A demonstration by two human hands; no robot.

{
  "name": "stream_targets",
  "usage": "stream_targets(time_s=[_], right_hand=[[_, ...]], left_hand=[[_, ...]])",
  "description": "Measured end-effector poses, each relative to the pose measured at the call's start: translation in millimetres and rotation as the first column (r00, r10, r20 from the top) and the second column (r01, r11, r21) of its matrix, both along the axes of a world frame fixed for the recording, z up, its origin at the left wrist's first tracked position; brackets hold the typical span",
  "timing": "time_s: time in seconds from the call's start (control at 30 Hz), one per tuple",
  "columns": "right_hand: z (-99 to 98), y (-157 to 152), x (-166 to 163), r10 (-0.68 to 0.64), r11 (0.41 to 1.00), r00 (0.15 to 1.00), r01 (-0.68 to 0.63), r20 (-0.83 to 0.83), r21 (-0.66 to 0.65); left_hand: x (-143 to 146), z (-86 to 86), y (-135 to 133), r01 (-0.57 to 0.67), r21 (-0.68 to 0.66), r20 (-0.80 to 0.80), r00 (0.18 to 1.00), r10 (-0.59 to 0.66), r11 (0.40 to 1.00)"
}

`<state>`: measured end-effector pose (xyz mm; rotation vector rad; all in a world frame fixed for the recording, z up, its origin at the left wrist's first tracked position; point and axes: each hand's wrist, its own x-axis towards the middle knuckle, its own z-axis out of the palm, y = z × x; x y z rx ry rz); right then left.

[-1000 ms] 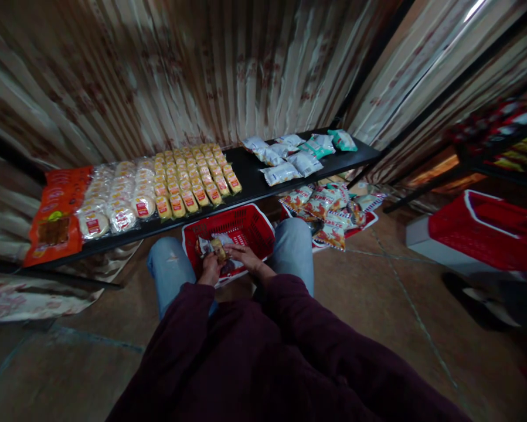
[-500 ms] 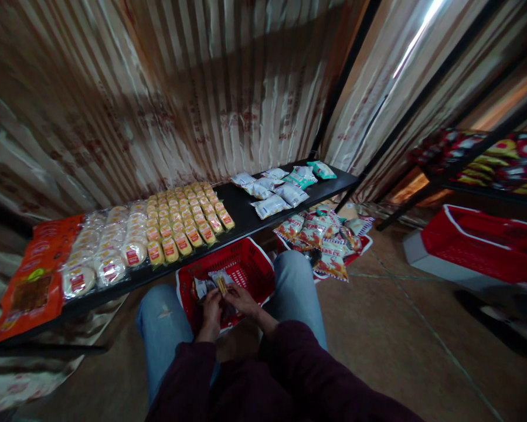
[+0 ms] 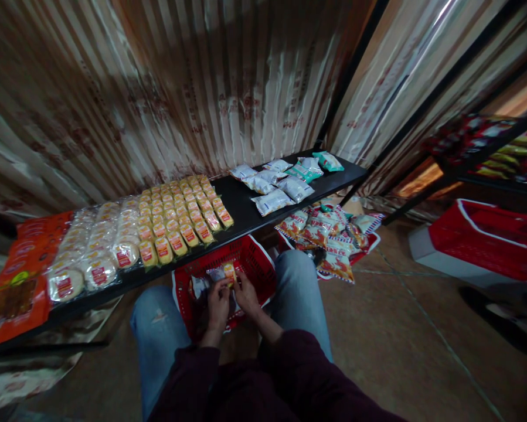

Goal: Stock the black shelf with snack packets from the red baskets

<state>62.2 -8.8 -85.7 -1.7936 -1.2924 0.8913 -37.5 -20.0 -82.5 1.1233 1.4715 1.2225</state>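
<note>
Over the red basket [image 3: 254, 258] between my knees, both hands are closed on one small yellow wrapped cake [image 3: 229, 273]. My left hand [image 3: 218, 302] grips its left side and my right hand [image 3: 246, 293] its right side. The cake's printed label faces up towards me. A few silvery packets [image 3: 199, 287] lie in the basket beneath my hands. On the black shelf [image 3: 239, 214] just beyond stand rows of the same yellow wrapped cakes [image 3: 182, 225]. To their left are rows of round white wrapped cakes [image 3: 100, 272].
White and green packets [image 3: 272, 201] lie at the shelf's right part, an orange bag [image 3: 23, 281] at its left end. Snack bags [image 3: 329, 234] overfill a second basket right of my knee. Another red basket [image 3: 487, 240] and a person's shoe [image 3: 496, 316] are farther right.
The yellow cake has been raised slightly, moved a little to the right and turned label up. Both hands stay on it. The view has shifted slightly.
</note>
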Motion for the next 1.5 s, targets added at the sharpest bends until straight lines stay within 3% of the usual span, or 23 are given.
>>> stream_targets(time_s=[0.13,0.27,0.43,0.7,0.9,1.13,1.5], right_hand=[[6.4,-0.8,1.2,-0.020,0.983,0.994,0.039,-0.107,0.178],[21.0,-2.0,3.8,-0.022,0.956,0.987,0.067,-0.160,0.286],[49.8,8.8,4.5,-0.046,0.895,0.995,0.078,-0.083,0.438],[88.4,61.1,1.7,-0.008,0.855,0.995,-0.046,0.103,0.517],[100.0,95.0,0.6,0.019,0.845,0.985,-0.109,0.174,0.524],[100.4,110.6,-1.4,0.051,0.838,0.959,-0.194,0.280,0.510],[97.6,116.6,-4.9,0.047,0.823,0.943,-0.224,0.330,0.522]], left_hand=[[10.0,20.0,-0.2,0.042,0.184,-0.145,0.989,-0.015,0.982],[16.0,41.5,-1.0,0.083,0.262,-0.219,0.975,-0.024,0.962],[21.1,69.7,8.9,0.088,0.336,-0.296,0.955,0.016,0.938],[18.3,103.3,56.1,0.102,0.522,-0.499,0.842,0.206,0.847],[14.3,115.4,80.7,0.113,0.468,-0.664,0.700,0.264,0.876],[6.6,118.2,91.3,0.158,0.446,-0.773,0.564,0.290,0.881],[-1.4,109.7,101.3,0.216,0.431,-0.814,0.512,0.274,0.876]])
